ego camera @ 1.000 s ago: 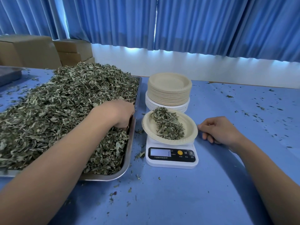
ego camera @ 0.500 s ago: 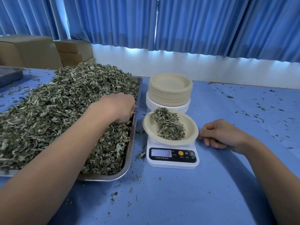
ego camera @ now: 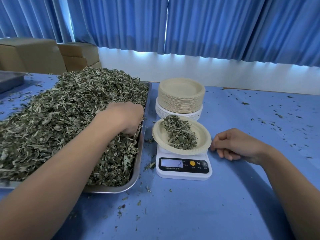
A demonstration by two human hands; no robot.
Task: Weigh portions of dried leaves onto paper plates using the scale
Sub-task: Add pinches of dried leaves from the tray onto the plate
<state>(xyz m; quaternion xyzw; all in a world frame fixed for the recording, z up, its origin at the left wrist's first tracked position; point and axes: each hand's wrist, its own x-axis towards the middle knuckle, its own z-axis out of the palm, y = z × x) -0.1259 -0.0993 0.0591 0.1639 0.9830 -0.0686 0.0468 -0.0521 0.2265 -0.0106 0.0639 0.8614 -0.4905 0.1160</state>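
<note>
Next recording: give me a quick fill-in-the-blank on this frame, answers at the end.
1. The left hand grips dried leaves in the metal ____.
2. The paper plate with a leaf portion sits on the white ____.
3. The right hand rests on the ____ table.
Missing words: tray; scale; blue.

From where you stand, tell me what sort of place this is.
Probably a small herb-portioning workroom: a steel tray heaped with dried leaves, a scale bearing a paper plate, cardboard boxes behind.
</note>
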